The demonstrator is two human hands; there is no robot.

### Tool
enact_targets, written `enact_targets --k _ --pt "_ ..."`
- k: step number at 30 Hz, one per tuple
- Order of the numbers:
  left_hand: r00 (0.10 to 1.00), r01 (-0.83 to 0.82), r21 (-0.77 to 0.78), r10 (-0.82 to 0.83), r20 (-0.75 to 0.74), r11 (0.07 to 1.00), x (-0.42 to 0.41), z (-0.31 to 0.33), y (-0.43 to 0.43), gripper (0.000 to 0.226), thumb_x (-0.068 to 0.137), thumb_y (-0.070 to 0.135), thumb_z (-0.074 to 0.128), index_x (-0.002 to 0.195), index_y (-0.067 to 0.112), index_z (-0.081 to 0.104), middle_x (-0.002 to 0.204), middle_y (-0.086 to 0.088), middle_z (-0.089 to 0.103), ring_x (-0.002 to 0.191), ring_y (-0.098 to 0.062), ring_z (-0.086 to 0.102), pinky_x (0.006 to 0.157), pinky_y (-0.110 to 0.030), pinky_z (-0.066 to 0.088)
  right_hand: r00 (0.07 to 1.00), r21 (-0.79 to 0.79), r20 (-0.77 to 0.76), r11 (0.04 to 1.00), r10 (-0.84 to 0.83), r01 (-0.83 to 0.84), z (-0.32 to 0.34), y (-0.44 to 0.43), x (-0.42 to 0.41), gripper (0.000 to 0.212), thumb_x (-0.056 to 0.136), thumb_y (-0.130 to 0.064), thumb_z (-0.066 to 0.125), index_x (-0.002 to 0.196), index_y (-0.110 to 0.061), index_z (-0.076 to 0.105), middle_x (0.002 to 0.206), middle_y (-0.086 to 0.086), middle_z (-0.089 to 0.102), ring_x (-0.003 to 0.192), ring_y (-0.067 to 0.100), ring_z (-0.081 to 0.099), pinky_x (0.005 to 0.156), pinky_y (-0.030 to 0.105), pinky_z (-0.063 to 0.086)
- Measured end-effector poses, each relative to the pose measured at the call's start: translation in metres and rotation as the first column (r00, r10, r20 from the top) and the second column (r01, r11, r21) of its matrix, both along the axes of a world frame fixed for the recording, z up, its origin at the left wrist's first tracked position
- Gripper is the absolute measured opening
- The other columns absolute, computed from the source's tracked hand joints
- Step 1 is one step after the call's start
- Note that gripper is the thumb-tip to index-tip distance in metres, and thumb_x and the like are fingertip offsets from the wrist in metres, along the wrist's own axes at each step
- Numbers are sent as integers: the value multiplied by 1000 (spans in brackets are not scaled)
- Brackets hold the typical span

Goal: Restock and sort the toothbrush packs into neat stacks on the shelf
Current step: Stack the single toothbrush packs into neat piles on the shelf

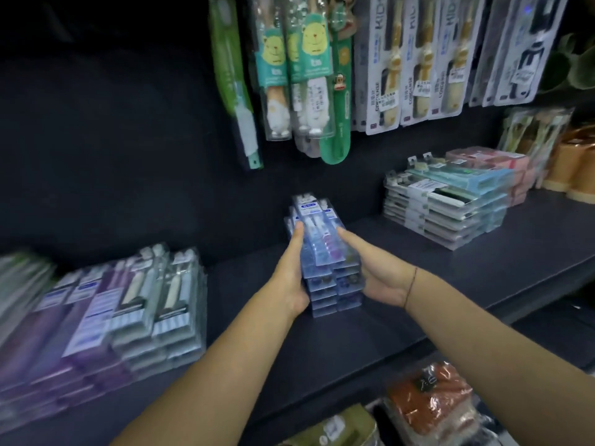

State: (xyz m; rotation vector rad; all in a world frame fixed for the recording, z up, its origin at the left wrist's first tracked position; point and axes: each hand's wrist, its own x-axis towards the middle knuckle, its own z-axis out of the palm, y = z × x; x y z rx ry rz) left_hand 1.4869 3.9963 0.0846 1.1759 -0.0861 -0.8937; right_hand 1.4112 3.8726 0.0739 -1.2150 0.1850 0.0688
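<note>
Two bare forearms reach forward from the bottom edge toward a dark shelf (418, 272). Between the hands stands a tall stack of blue toothbrush packs (323, 252), its base apparently resting on the middle of the shelf, near the front edge. The left hand (289, 275) lies flat against the stack's left side, and the right hand (376, 275) lies flat against its right side. On both, the fingers that show look straight, pressing inward rather than curling round the packs. A thin dark band circles the right wrist.

Well to the left sits a blurred pile of purple and grey packs (103, 317). At the right rear is a stack of teal packs (450, 204), with pink packs (492, 162) behind it. Children's toothbrushes (309, 69) hang on the back wall above. Bagged goods (431, 400) lie on a lower shelf.
</note>
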Motion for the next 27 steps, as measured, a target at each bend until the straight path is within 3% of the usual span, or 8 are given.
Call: enact_targets --k 6,9,13,16,18,20,22,27 --pt "995 -104 75 104 5 992 3 14 78 71 86 71 51 111 8 72 107 -19 72 100 -35 69 91 -46 54 997 28 1 996 82 -82 4 71 17 52 99 -51 41 135 -16 57 129 10 64 122 25 59 109 43 41" --pt "988 -156 135 156 16 978 5 24 104 68 91 68 42 107 9 72 101 -19 74 93 -33 70 78 -43 56 991 8 3 991 131 -131 8 93 24 55 98 -53 41 135 -16 57 130 10 64 123 25 58 110 43 40" --pt "987 -143 214 123 103 966 3 43 131 64 96 65 35 104 12 71 96 -15 74 87 -29 70 68 -38 55 984 29 9 984 177 -177 9 110 33 65 96 -63 31 137 -19 55 135 8 60 127 25 55 111 44 38" --pt "957 -122 270 41 288 955 -4 58 160 53 97 61 38 104 17 68 104 -4 72 91 -15 67 71 -27 52 981 59 28 980 191 -193 7 121 41 70 96 -67 25 139 -21 53 137 8 58 129 25 53 113 45 35" --pt "823 -209 365 -38 566 907 -3 60 185 62 93 65 42 133 21 57 139 3 56 125 -14 53 99 -28 42 982 58 40 981 185 -187 6 131 46 68 96 -67 24 136 -21 56 136 7 60 128 24 55 112 45 36" --pt "505 -389 466 -239 829 794 4 56 210 77 88 68 42 152 25 33 159 8 28 147 -11 22 117 -32 21 984 35 46 984 172 -173 6 141 51 66 95 -66 26 133 -23 58 134 6 61 125 23 57 110 44 39" --pt "266 -494 556 -492 829 669 15 46 227 89 83 71 39 157 27 15 164 9 7 150 -8 -1 122 -34 1 987 11 35 987 160 -160 3 146 58 66 94 -67 29 135 -23 57 133 6 62 123 23 58 109 44 40" --pt "197 -574 660 -701 686 484 29 17 243 106 79 76 49 157 23 3 165 6 2 151 -11 -4 120 -38 -8 989 -33 18 989 147 -146 -3 148 67 69 91 -69 35 136 -22 57 132 7 63 122 25 59 110 47 39"
